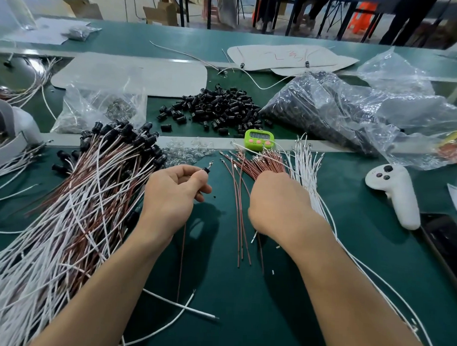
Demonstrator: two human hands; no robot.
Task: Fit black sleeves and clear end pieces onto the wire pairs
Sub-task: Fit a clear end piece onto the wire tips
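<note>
One brown wire [182,256] hangs from your left hand [169,196], whose fingers [196,179] pinch a black sleeve [205,171] at its metal tip. Your right hand [278,200] curls over the loose wires [266,162] on the tabletop [230,315]; its fingers are hidden, so I cannot tell what they hold. The wires look light and springy: take one just behind its terminal. The sleeve seems small and slick; pinch its sides.

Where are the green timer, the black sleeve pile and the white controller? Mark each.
Green plastic timer [259,139]: head view, front face.
Pile of black sleeves [216,109]: head view, pile's middle.
White plastic controller [402,202]: head view, handle.
</note>
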